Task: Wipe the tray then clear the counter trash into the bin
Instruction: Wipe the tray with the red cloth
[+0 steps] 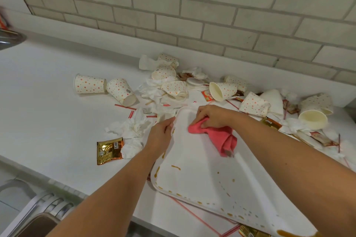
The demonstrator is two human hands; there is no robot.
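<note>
Your right fingers [201, 119] are curled tight round a bunched pink cloth [217, 136], pressing it to the tray's floor near the far end. A loose tail of the cloth trails back toward you. Your left fingers [169, 122] lie close together on the tray's left rim by the far corner. Whether they hook under the rim you cannot tell from here.

The white tray [192, 179] lies flat on the white worktop [48, 121], angled between your forearms. Brown sauce dashes [175, 167] run along its near and left edges, and a larger brown blot sits at the nearest corner.

Red-striped straws [192, 215] lie under the tray's near side. Left of the tray is a gold sachet [109, 150], touching crumpled napkins [134, 127].

Further out, two dotted paper cups [89, 83] lie tipped over side by side. A heap of more cups, lids, wrappers and tissue [169, 81] spreads rightward against the grey tile wall [192, 5].
</note>
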